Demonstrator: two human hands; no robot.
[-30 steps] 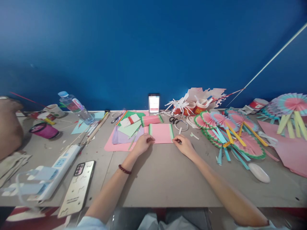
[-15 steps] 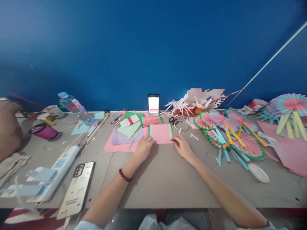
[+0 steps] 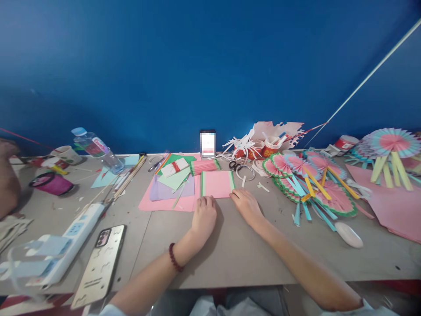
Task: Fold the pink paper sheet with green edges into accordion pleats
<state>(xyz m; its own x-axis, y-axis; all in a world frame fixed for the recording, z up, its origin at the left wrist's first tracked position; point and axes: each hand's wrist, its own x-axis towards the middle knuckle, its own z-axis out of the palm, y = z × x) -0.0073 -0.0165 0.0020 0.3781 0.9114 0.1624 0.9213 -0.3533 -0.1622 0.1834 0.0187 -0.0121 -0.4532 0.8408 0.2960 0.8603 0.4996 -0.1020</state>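
Note:
A pink paper sheet with green bands on both sides (image 3: 217, 183) lies flat in the middle of the grey table (image 3: 230, 250). My left hand (image 3: 204, 216) rests at its near left corner, fingers curled down onto the edge. My right hand (image 3: 245, 204) lies at the near right corner, fingers bent against the paper. Neither hand lifts the sheet. A dark bead bracelet (image 3: 173, 258) circles my left wrist.
Folded papers (image 3: 171, 182) and a pleated pink strip (image 3: 205, 166) lie behind the sheet. Paper fans (image 3: 312, 184) crowd the right, with scissors (image 3: 234, 165) and cups (image 3: 263, 148) behind. A phone (image 3: 98, 265), power strip (image 3: 62, 250), and bottle (image 3: 95, 149) lie at the left. Another person's arm (image 3: 8, 180) shows far left.
Both hands slid toward me, from the sheet's side edges down to its near corners. The view has shifted a little to the left.

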